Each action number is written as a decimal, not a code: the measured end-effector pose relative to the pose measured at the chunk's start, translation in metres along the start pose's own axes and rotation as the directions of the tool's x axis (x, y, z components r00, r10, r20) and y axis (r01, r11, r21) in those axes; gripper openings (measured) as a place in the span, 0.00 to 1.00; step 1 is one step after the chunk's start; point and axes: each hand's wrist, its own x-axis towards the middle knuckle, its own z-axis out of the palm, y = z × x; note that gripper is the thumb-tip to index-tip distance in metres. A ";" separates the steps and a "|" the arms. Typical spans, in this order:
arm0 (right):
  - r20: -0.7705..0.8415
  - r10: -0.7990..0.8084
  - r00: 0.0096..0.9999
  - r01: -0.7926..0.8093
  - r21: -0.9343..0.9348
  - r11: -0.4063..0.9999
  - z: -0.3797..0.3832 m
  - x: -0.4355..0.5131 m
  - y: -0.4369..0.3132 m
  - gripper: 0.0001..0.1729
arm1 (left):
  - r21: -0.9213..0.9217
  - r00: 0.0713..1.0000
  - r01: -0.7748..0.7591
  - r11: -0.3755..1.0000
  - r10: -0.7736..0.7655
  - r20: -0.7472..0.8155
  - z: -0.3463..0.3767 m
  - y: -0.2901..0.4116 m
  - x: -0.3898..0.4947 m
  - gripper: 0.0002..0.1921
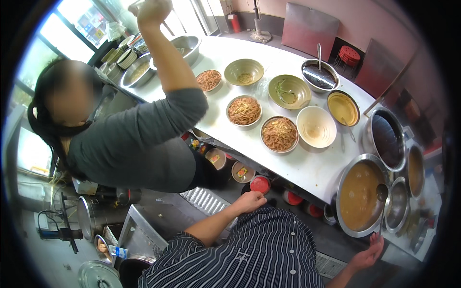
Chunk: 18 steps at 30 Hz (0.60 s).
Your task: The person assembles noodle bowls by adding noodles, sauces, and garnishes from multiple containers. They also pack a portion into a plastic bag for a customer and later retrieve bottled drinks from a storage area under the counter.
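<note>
In front of my striped shirt, my left hand [249, 202] is loosely curled, and nothing shows in it. My right hand [371, 250] is low at the right, its fingers at the handle end of a metal ladle [381, 207]. The ladle's bowl rests at the inner side of a large steel basin [340, 216] of cloudy brown broth. Two bowls of noodles with a chopped topping, a nearer one [280, 135] and a farther one [244, 111], stand on the white table [309, 172]. Beside the nearer noodles sits a cream bowl [316, 126] with some residue.
A co-worker [137, 140] stands at the left with one arm raised over the table. Green bowls [289, 91], a pan of dark sauce [319, 77], a yellow sauce bowl [343, 108] and a pot of dark liquid [387, 138] crowd the table. Red-lidded tubs [260, 184] stand below.
</note>
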 end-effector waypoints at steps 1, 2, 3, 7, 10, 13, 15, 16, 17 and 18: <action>-0.002 0.000 1.000 0.000 0.001 1.000 0.000 0.000 0.001 0.22 | 0.005 1.000 -0.014 1.000 0.014 0.000 0.000 0.000 0.000 0.19; 0.000 0.002 1.000 -0.002 -0.012 1.000 0.000 -0.001 0.001 0.22 | 0.010 1.000 -0.011 1.000 0.011 0.002 -0.001 0.001 0.000 0.19; -0.006 0.000 1.000 0.000 0.001 1.000 0.000 -0.001 0.001 0.22 | 0.017 1.000 0.007 1.000 -0.007 0.003 -0.001 0.001 0.000 0.19; -0.009 0.000 1.000 0.000 0.002 1.000 0.000 -0.003 0.002 0.22 | 0.015 1.000 -0.014 1.000 0.014 -0.004 0.000 0.000 0.000 0.19; -0.010 0.005 1.000 -0.005 0.004 1.000 0.000 -0.004 0.002 0.22 | 0.014 1.000 -0.014 1.000 0.014 -0.012 0.002 0.000 -0.001 0.19; -0.011 0.011 1.000 -0.011 0.003 1.000 0.000 -0.005 0.003 0.22 | 0.011 0.999 -0.036 0.999 0.036 -0.021 0.003 -0.001 -0.002 0.18; -0.012 0.007 1.000 -0.007 -0.004 1.000 -0.001 -0.005 0.003 0.22 | 0.013 1.000 -0.018 1.000 0.018 -0.012 0.004 -0.001 -0.002 0.18; -0.013 0.000 1.000 0.000 -0.010 1.000 -0.001 -0.005 0.004 0.22 | 0.008 1.000 -0.027 1.000 0.027 -0.005 0.003 -0.001 -0.002 0.19; -0.018 -0.003 1.000 0.003 -0.027 1.000 -0.001 -0.005 0.004 0.22 | 0.004 1.000 -0.019 1.000 0.019 0.007 0.004 -0.001 -0.002 0.19; -0.015 -0.006 1.000 0.006 -0.011 1.000 -0.002 -0.005 0.004 0.22 | -0.003 1.000 -0.003 1.000 0.003 0.016 0.004 -0.001 -0.001 0.20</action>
